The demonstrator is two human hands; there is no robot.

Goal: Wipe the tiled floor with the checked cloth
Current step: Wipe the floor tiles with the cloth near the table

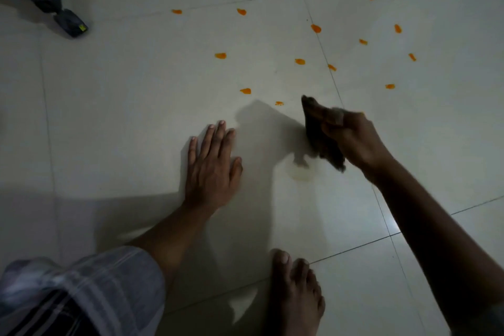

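Observation:
My right hand is closed around a dark bunched cloth, held just above the pale tiled floor; the cloth is blurred and its pattern cannot be made out. Below the cloth lies a faint wet ring. My left hand rests flat on the floor with fingers spread, to the left of the cloth. Several orange smears dot the tiles beyond both hands.
A dark furniture leg with a caster stands at the top left. My bare foot is planted at the bottom centre, and a knee in striped fabric fills the bottom left corner. Dark grout lines cross the floor.

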